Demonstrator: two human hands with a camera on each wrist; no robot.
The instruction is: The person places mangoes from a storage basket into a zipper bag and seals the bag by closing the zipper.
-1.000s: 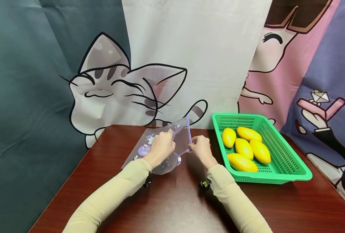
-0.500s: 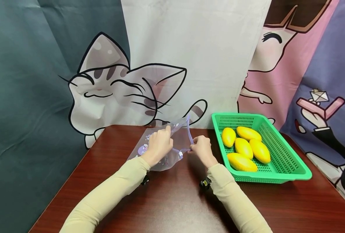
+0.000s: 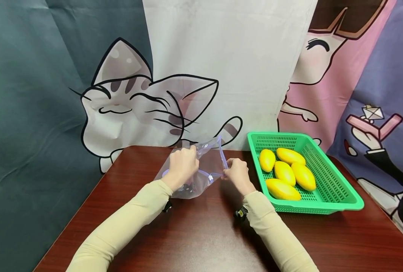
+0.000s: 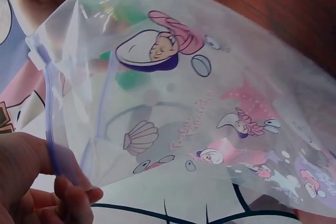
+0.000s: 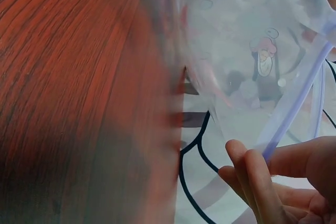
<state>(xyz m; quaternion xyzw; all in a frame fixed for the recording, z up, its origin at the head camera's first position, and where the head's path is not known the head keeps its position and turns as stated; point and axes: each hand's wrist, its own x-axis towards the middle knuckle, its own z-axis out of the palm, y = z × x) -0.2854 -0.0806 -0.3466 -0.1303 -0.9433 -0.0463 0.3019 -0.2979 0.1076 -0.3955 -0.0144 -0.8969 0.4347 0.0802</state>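
Note:
A clear plastic slider zip bag (image 3: pixel 192 190) with purple edging and pink cartoon prints hangs between my hands, its mouth spread toward the right. My left hand (image 3: pixel 182 165) pinches one side of the mouth; in the left wrist view, thumb and fingers (image 4: pixel 73 195) grip the purple zip edge (image 4: pixel 51 114). On the opposite side, my right hand (image 3: pixel 236 173) holds the other zip edge, and the right wrist view shows its fingers (image 5: pixel 257 177) closed on the strip (image 5: pixel 302 90). A white slider (image 3: pixel 211 178) sits at the near corner of the mouth. No contents show through the plastic.
A green plastic basket (image 3: pixel 349 202) stands right of my right hand, with several yellow mango-like fruits (image 3: pixel 284 173) in it. Under everything lies a dark red-brown wooden table (image 3: pixel 194 241). A printed cartoon cloth (image 3: pixel 242 68) hangs behind the table's far edge.
My left hand has shifted slightly left and toward me, drawing its side of the bag along, so the mouth gapes wider. The right hand stays nearly in place. The basket has not moved.

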